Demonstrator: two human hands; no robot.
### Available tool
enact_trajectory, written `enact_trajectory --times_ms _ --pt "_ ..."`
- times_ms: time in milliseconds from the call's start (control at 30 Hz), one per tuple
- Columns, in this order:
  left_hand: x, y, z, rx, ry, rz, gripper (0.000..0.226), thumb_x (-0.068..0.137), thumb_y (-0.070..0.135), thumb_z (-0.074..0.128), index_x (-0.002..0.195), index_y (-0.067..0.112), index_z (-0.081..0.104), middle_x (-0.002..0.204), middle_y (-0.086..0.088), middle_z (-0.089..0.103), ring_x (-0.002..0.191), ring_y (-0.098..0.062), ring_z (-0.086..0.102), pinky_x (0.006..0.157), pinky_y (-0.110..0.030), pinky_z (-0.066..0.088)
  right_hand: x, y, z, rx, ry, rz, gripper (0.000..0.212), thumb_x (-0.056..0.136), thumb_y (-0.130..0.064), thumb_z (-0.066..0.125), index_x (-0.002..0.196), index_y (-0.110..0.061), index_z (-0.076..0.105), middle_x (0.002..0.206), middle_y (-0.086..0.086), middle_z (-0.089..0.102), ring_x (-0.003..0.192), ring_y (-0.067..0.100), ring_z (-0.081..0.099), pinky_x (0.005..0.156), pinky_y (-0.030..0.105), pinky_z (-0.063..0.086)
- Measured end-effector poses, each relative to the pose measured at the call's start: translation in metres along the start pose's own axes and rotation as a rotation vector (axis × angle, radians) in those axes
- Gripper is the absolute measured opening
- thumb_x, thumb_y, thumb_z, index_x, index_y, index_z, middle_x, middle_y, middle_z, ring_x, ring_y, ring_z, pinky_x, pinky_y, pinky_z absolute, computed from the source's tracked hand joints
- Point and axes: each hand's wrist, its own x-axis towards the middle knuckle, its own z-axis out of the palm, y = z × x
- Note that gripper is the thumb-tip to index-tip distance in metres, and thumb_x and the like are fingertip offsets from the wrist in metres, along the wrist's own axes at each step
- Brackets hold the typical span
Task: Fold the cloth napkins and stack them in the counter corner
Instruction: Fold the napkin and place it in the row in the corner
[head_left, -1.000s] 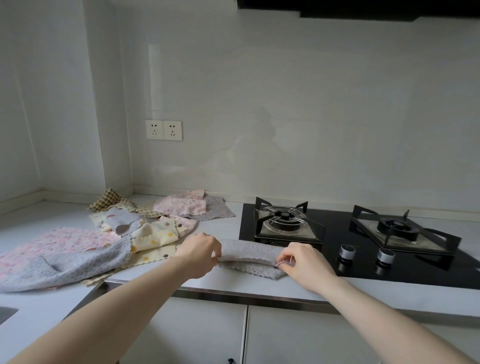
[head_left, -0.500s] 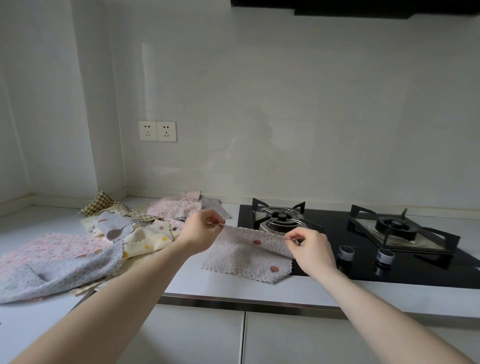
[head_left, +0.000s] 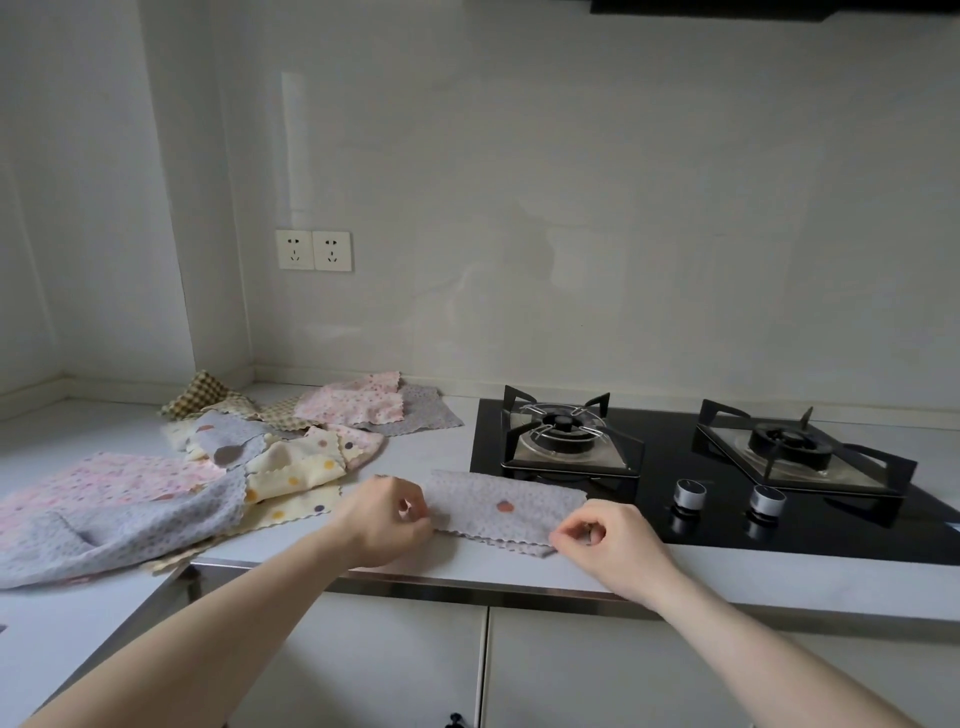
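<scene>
Grey napkin (head_left: 506, 512) lies longways left-to-right between both hands; left hand (head_left: 387, 514) and right hand (head_left: 605, 540) each pinch a near corner.

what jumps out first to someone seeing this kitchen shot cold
Two hands, left and right, pinch the ends of a grey dotted napkin folded into a strip at the counter's front edge. To the left sprawls a loose heap of napkins, reaching back toward the corner. On the right sits a black gas hob.
</scene>
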Motion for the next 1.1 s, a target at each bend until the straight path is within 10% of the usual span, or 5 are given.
enact_trajectory --times_ms 167,333,467,667,1100 --pt "0.006 0.030 -0.002 0.021 0.009 0.063 0.040 0.076 0.059 0.049 0.099 0.035 0.071 0.122 0.014 0.065 0.117 -0.012 0.053 0.097 -0.034 0.049 0.017 0.006 0.007 -0.004 0.230 0.172 0.015 0.091 -0.043 0.067 0.104 -0.037 0.069 0.100 -0.017 0.068 0.085 0.004 0.059 0.074 0.028 0.048" --pt "0.012 0.069 0.028 0.065 -0.184 0.174 0.065 0.088 0.054 0.048 0.151 0.038 0.040 0.164 0.003 0.029 0.150 -0.022 0.024 0.122 -0.045 0.025 0.029 0.009 0.026 -0.365 0.092 0.354 0.057 0.094 -0.065 0.046 0.142 -0.035 0.051 0.143 -0.005 0.051 0.131 0.025 0.044 0.108 0.040 0.034" --pt "0.016 0.075 0.050 0.119 -0.251 0.165 0.068 0.095 0.064 0.039 0.157 0.038 0.029 0.168 0.005 0.020 0.154 -0.020 0.012 0.125 -0.046 0.015 0.036 0.008 0.025 -0.317 0.070 0.413 0.051 0.088 -0.064 0.051 0.132 -0.039 0.055 0.139 -0.005 0.050 0.129 0.025 0.043 0.108 0.040 0.032" --pt "0.036 0.046 0.030 -0.005 -0.073 0.077 0.052 0.093 0.054 0.044 0.140 0.032 0.051 0.138 0.002 0.053 0.127 -0.022 0.048 0.102 -0.039 0.041 0.030 0.011 0.023 -0.025 0.191 0.327 0.005 0.084 -0.034 0.062 0.083 -0.030 0.058 0.085 -0.015 0.067 0.090 0.018 0.059 0.090 0.038 0.039" --pt "0.029 0.008 0.046 0.038 -0.038 -0.075 0.057 0.096 0.057 0.046 0.148 0.034 0.041 0.152 0.006 0.050 0.141 -0.021 0.040 0.115 -0.040 0.030 0.028 0.017 0.014 0.313 0.325 0.401 0.021 0.089 -0.027 0.073 0.103 -0.029 0.057 0.101 -0.009 0.070 0.090 0.009 0.067 0.083 0.041 0.059"
